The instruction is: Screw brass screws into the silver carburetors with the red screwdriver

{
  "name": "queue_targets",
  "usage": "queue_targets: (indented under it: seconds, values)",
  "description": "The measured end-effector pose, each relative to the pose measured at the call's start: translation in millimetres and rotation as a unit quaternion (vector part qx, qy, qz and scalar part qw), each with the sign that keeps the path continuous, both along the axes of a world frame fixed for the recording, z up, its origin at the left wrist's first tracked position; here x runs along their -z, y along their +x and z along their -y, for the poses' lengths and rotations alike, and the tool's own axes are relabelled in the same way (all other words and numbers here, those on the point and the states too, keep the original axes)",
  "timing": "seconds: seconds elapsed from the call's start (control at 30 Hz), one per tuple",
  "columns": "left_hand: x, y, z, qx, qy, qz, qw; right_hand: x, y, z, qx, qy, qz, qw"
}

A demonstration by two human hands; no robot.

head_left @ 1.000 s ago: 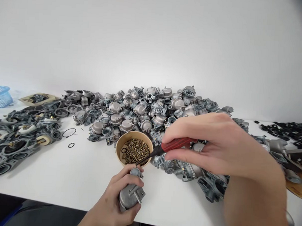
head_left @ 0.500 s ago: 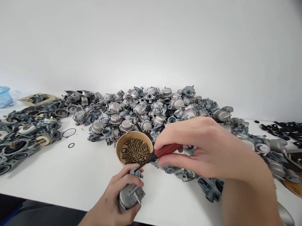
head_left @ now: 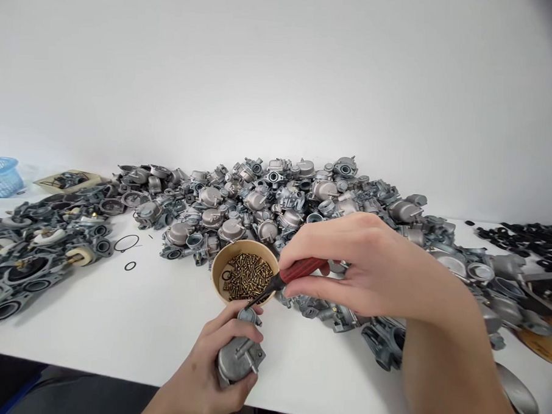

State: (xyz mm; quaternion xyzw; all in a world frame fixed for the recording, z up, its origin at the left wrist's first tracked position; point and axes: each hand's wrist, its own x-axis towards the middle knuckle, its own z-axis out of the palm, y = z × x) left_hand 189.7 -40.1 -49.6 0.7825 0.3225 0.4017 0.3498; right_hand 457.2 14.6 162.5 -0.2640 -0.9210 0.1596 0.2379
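Near the front edge of the table, my left hand (head_left: pixel 214 363) is wrapped round a grey metal carburetor (head_left: pixel 238 358), its rounded bowl facing up. My right hand (head_left: pixel 346 265) grips the red handle of a screwdriver (head_left: pixel 300 270). The dark shaft slants down to the left, and its tip is at the far end of the carburetor, beside my left fingers; whether it sits in a screw head I cannot tell. Just behind stands a round tan tub (head_left: pixel 218 278) of small brass-coloured screws (head_left: pixel 250 276), with a black ring among them.
A big heap of carburetors (head_left: pixel 258 200) lies against the wall and spreads right. Open carburetor bodies (head_left: pixel 41 245) cover the left side. Rubber rings (head_left: pixel 130 266) lie between. A blue basket (head_left: pixel 3 177) stands far left; black parts (head_left: pixel 526 239) lie far right.
My right hand and the screwdriver have shifted slightly left, and the tip has moved a little upward on the carburetor. My left hand and the carburetor stay in place.
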Motion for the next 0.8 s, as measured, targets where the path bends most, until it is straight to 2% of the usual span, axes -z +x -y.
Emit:
queue_targets:
  seconds: [0.23,0.63,0.8]
  values:
    - [1.4,-1.0,0.9,0.003,-0.011,-0.005,1.0,-0.4,0.5,0.8,0.007,0.005,0.001,1.0]
    - [0.2,-0.6,0.5,-0.018,0.017,-0.018,1.0,0.0,-0.2,2.7,0.001,-0.003,-0.011,1.0]
    - [-1.2,0.2,-0.1,-0.003,0.004,-0.003,1.0,-0.2,-0.8,3.5,-0.001,-0.008,-0.018,1.0]
